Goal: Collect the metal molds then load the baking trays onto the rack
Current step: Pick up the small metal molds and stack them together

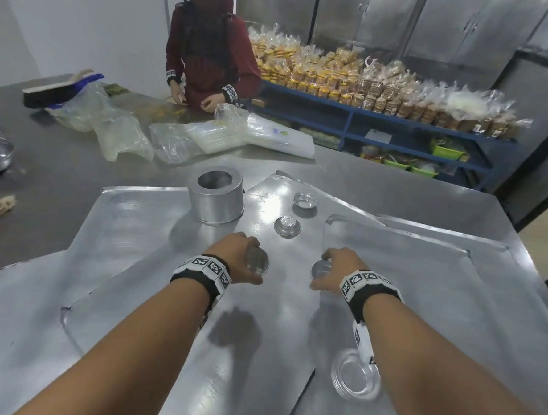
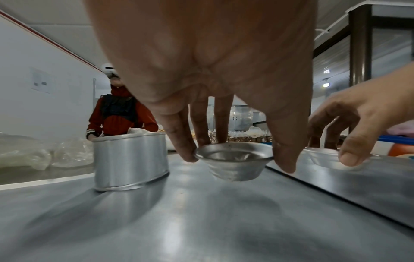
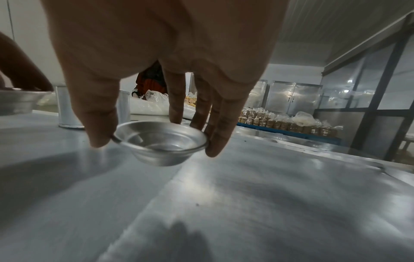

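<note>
Aluminium cups sit in both your grips: your left hand (image 2: 201,74) pinches one small mold (image 2: 234,162) by its rim between thumb and fingers, lifted just off the baking tray (image 1: 128,262), and your right hand (image 3: 161,58) holds a shallower mold (image 3: 161,142) the same way, rim up. Nearer you than the right hand, under your forearm, lies what looks like a clear round lid (image 1: 355,377). Beyond the left hand stands a metal can (image 1: 215,199); past both hands two more molds (image 1: 287,226) rest on the trays on the counter (image 1: 60,162).
</note>
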`<state>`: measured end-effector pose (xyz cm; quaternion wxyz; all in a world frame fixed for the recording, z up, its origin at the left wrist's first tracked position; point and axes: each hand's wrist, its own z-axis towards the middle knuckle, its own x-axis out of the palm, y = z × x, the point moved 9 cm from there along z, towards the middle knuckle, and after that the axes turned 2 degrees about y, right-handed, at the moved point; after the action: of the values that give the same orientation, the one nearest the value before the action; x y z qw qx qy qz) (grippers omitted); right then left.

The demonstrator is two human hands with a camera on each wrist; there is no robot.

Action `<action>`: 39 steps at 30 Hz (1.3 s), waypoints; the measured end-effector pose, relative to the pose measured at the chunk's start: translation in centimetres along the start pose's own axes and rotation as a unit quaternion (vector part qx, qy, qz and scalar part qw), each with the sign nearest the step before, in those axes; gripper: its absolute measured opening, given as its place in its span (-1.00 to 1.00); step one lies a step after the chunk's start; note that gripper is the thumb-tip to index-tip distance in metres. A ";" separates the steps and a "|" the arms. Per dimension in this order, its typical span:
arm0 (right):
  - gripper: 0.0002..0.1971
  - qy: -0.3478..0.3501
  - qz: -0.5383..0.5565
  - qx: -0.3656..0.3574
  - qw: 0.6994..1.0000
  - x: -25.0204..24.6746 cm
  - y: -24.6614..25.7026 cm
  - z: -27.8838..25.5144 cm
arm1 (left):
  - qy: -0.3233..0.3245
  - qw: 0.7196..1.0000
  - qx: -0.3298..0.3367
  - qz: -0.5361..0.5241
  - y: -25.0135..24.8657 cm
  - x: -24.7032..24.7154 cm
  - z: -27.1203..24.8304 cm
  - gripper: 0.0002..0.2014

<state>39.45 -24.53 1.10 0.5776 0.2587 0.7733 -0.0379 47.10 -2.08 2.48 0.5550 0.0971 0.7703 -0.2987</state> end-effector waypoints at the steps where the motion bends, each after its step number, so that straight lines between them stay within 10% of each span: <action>1: -0.14 -0.003 0.004 -0.002 1.000 -0.1 -0.9 -1.1 | 0.004 1.000 0.006 0.001 -1.3 0.4 -0.4 -0.15; 17: -0.08 -0.009 0.066 0.032 0.997 -0.5 -13.9 -14.6 | 0.054 0.992 0.110 0.019 -19.5 8.4 -6.4 -0.17; 39: -0.22 -0.008 0.048 0.035 0.998 3.7 -18.0 -18.7 | 0.058 0.993 0.081 0.069 -21.8 13.7 -9.1 -0.28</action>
<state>14.39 -32.05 -0.39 0.5759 0.3150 0.7534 -0.0392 24.37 -16.92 -0.45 0.5187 0.2116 0.7661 -0.3151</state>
